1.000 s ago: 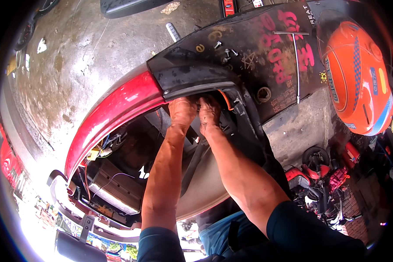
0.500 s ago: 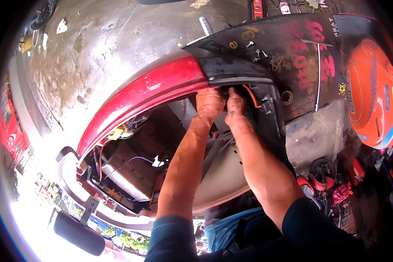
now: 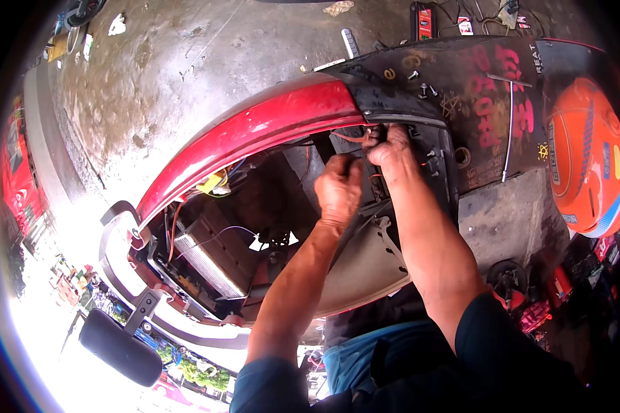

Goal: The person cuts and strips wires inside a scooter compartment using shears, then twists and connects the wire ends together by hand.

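My arms reach into an open vehicle body with a glossy red panel [image 3: 269,110] and a black plastic section [image 3: 393,100] beyond it. My right hand [image 3: 395,146] is just under the black section's inner edge, fingers closed round a small dark part that I cannot make out. Beside that hand, a thin orange-red strip or wire [image 3: 351,137] stretches leftward. Lower and to the left, my left hand [image 3: 339,187] is curled shut over the opening; what it holds, if anything, is hidden. Inside, a finned silver radiator [image 3: 210,265] sits to the left, near a yellow part [image 3: 213,182].
On the dark, marked board [image 3: 461,96] at right lie several loose bolts [image 3: 424,90] and a T-handle wrench [image 3: 508,131]. An orange helmet [image 3: 582,158] is farther right. A black mirror [image 3: 120,347] juts out at lower left. A red device [image 3: 424,24] stands on the floor behind.
My left hand has drawn back from the far edge, down and away from the right hand, and is curled. My right hand stays near the edge. The view has shifted slightly.
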`<state>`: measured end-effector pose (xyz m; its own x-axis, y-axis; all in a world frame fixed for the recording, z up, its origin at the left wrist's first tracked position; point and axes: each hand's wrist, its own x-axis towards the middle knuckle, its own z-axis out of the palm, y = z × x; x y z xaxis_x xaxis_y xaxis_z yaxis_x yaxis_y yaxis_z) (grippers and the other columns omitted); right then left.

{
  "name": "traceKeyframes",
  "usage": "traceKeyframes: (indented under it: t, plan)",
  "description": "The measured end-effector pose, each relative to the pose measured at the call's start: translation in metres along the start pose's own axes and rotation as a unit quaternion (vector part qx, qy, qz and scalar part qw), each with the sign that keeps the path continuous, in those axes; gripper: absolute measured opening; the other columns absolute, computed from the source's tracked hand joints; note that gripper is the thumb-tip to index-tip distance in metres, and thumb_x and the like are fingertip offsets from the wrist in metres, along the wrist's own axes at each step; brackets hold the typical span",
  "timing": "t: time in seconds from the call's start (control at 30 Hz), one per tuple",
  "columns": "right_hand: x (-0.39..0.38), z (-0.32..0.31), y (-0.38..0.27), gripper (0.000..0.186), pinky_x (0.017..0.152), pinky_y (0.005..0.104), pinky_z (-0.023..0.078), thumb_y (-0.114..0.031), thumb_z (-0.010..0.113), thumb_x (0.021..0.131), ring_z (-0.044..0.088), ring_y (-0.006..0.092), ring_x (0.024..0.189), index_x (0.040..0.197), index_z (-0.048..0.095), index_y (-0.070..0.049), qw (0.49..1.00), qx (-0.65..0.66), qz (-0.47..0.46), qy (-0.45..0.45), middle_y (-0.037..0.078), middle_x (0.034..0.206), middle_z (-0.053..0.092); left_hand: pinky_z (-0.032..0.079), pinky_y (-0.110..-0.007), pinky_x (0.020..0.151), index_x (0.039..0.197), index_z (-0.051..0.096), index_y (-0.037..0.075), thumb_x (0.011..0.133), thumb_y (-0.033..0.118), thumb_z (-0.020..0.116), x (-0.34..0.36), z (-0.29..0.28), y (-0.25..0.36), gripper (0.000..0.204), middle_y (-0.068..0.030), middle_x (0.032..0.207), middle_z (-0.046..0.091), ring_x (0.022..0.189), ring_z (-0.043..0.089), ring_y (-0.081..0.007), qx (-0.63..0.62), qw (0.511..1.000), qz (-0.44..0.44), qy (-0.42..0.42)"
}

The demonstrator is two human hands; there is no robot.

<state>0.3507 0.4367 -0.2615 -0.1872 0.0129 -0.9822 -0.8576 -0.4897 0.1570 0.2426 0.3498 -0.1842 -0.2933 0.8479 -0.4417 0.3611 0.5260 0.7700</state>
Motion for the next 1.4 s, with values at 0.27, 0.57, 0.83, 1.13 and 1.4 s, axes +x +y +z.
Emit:
traceKeyframes:
  t: [0.27,0.57,0.83,1.13,1.4]
  plan:
    - [-0.004,0.013,0.002,0.027,0.04,0.0228,0.026,-0.029,0.059,0.077,0.034,0.0088,0.041,0.058,0.044,-0.017,0.999,0.023,0.038,0.003,-0.006,0.046,0.037,0.043,-0.025,0.048,0.1,0.055,0.001,0.084,0.022,0.066,0.029,-0.049,-0.002,0.028,-0.0027,0.073,0.057,0.057,0.052,-0.0114,-0.311,0.927,-0.061,0.2]
    - [0.005,0.022,0.012,0.025,0.043,0.0238,0.025,-0.028,0.06,0.078,0.033,0.0084,0.043,0.061,0.046,-0.017,1.0,0.025,0.004,0.008,-0.007,0.05,0.039,0.045,-0.025,0.054,0.078,0.064,-0.003,0.087,0.015,0.061,0.055,-0.039,0.011,0.021,-0.0065,0.066,0.063,0.057,0.055,-0.0109,-0.3,0.928,-0.027,0.221]
    - [0.011,0.025,0.009,0.017,0.042,0.0252,0.028,-0.019,0.056,0.076,0.036,0.0104,0.043,0.063,0.046,-0.016,0.995,0.079,-0.019,-0.063,-0.005,0.051,0.041,0.047,-0.028,0.061,0.087,0.06,-0.007,0.089,0.019,0.058,0.066,-0.019,0.025,0.026,-0.0074,0.076,0.063,0.066,0.056,-0.0122,-0.37,0.896,-0.02,0.245]
    - [0.013,0.001,0.013,0.015,0.038,0.0227,0.026,-0.016,0.052,0.075,0.035,0.0102,0.041,0.061,0.047,-0.014,0.997,0.026,-0.048,-0.056,-0.006,0.05,0.039,0.045,-0.026,0.06,0.095,0.063,-0.005,0.083,0.019,0.062,0.025,0.004,0.02,0.027,-0.0056,0.077,0.062,0.068,0.057,-0.0146,-0.167,0.962,-0.217,-0.02]
    - [0.002,-0.004,0.017,0.011,0.045,0.0281,0.046,-0.016,0.054,0.08,0.054,0.013,0.053,0.069,0.053,-0.013,0.995,0.047,-0.074,-0.054,-0.002,0.061,0.055,0.045,-0.026,0.063,0.099,0.064,-0.006,0.084,0.019,0.063,0.074,0.035,0.014,0.029,-0.0077,0.083,0.065,0.069,0.056,-0.012,-0.238,0.95,-0.172,-0.109]
